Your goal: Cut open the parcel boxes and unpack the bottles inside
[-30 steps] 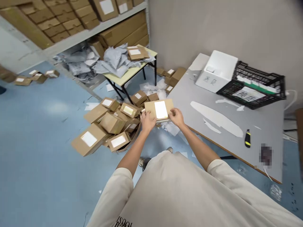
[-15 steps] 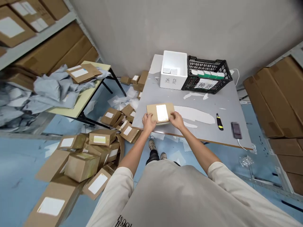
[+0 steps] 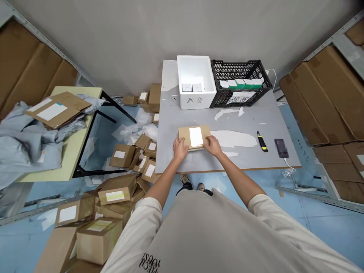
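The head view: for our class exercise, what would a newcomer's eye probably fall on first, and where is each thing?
Probably the cardboard box with the white label, near the picture's centre, held between the left hand and the right hand at the grey table. Next, perhaps, the white bin and black crate, side by side toward that table's back, then the heap of parcels at lower left.
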{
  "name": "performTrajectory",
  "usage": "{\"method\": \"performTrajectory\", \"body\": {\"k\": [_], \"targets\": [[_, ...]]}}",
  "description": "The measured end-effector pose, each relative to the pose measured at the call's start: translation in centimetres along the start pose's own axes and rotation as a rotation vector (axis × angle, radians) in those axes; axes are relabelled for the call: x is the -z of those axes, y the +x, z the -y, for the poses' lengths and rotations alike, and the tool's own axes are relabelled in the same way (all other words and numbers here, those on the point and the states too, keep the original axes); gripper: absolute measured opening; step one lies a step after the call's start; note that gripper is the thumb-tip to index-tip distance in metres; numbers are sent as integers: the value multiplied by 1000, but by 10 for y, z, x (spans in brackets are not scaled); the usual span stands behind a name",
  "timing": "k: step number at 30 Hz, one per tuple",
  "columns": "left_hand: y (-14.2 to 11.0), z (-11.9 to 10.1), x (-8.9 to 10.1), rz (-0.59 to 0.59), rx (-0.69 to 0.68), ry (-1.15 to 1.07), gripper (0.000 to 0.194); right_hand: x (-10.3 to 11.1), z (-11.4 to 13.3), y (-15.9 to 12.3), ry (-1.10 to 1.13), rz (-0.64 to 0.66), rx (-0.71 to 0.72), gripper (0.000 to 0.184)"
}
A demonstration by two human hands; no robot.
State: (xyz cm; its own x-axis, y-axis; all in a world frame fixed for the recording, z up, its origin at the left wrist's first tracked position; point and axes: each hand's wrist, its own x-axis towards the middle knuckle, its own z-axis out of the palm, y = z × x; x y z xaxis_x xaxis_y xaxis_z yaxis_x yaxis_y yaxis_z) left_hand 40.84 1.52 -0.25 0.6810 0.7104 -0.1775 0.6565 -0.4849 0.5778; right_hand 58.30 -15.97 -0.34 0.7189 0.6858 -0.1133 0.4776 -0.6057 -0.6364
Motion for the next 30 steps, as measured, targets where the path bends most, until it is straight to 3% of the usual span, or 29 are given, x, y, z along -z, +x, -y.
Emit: {"method": "performTrajectory", "body": {"k": [8, 14, 18, 22, 30], "targets": [[-11, -7, 9, 37, -16, 47, 58, -2, 2, -5, -110, -1, 28, 46], [-57, -5, 13, -50, 10, 47, 53, 2, 20, -26, -133, -17, 201, 38], [-114, 0, 10, -146, 75, 48, 51, 2, 30, -56, -109, 19, 359, 37], [-189, 9, 1, -214, 178, 27, 52, -10, 39, -100, -69, 101, 499, 36], [-346, 55, 6, -298, 463, -21, 53, -71, 87, -202, -15, 369, 704, 34]]}}
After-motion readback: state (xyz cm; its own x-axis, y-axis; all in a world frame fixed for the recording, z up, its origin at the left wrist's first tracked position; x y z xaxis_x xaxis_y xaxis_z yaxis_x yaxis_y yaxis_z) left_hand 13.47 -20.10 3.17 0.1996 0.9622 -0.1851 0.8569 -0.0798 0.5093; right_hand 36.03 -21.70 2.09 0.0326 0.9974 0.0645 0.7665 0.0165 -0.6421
